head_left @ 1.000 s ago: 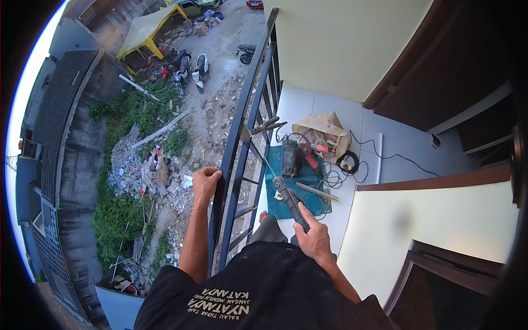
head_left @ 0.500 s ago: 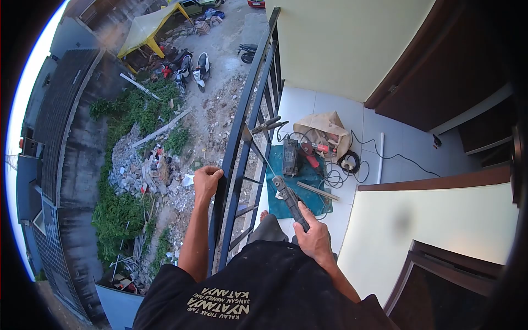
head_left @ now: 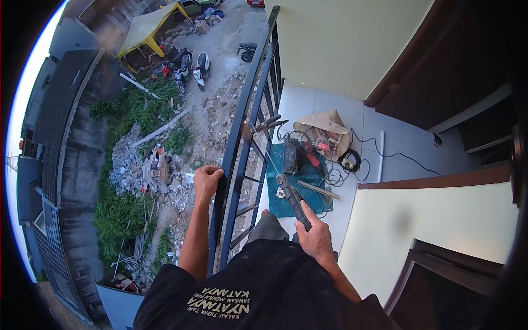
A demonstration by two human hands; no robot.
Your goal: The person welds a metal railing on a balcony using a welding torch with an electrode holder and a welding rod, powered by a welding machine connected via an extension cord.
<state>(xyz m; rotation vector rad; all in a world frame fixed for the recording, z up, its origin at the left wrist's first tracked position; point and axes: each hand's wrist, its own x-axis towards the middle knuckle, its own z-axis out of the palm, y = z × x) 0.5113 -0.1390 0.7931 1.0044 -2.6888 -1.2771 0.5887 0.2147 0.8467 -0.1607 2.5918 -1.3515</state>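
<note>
Your left hand (head_left: 208, 179) is at the outer edge of the rail (head_left: 233, 146), its fingers curled and drawn together, tips against the metal; whether they pinch it does not show. Farther along, a clamp (head_left: 267, 122) sits at the railing, its handles jutting over the floor (head_left: 363, 176). A thin rod (head_left: 271, 160) slants from the holder (head_left: 296, 201) up toward that spot on the rail — you can't make out whether its tip touches. You have the holder above the mat (head_left: 319, 208), clear of its near edge, with your right hand (head_left: 315, 239) wrapped around it, thumb along its top. At the mat's far edge stands a black box (head_left: 290, 157). Right of it, near the far-right corner, lies a red grinder (head_left: 312, 158); strips (head_left: 322, 190) cross the mat's right edge. Beyond are a bag (head_left: 333, 122), a cable coil (head_left: 357, 163) and — farthest right — a white pipe (head_left: 381, 157) on the floor.
</note>
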